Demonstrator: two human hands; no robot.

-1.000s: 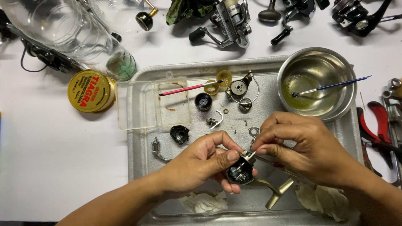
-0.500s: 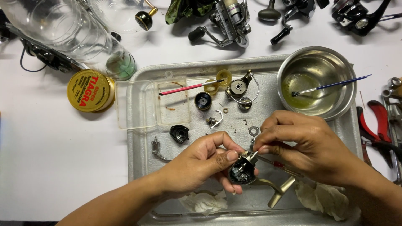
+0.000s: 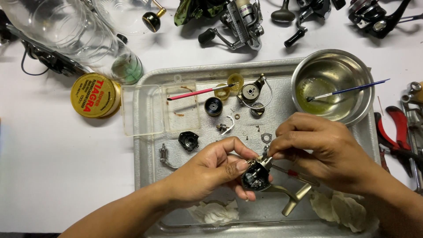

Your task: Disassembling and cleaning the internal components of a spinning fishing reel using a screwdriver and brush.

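Reel body (image 3: pixel 256 176), one, dark with a pale metal stem, held over the lower middle of the metal tray (image 3: pixel 145 145). Left hand (image 3: pixel 207 169) closed on it: thumb on top, fingers curled beneath. Right hand (image 3: pixel 324 147) pinched closed at the top edge of the reel body, fingertips meeting there; a thin tool with a red band (image 3: pixel 288 172) runs out under this hand, and how it is gripped cannot be told.

Loose in the tray, above the hands: one black round cap (image 3: pixel 213 106), one black cover plate (image 3: pixel 189 140), two yellow gears (image 3: pixel 229 86), one wire bail with its rotor piece (image 3: pixel 253 94), one bent crank piece (image 3: pixel 165 158), several small washers and screws. One clear plastic box lid (image 3: pixel 152 110) lies over the tray's left rim, with one red-handled brush (image 3: pixel 198 92) across it. Two crumpled tissues (image 3: pixel 216 213) along the tray's near edge.

One steel bowl (image 3: pixel 332 83) on the tray's far right corner, oily liquid inside, one blue-handled brush (image 3: pixel 348 90) resting in it.

Off the tray: one yellow tin (image 3: pixel 94 95), one clear bottle (image 3: pixel 79 35), red-handled pliers (image 3: pixel 396 132), several fishing reels (image 3: pixel 242 20) along the far edge.
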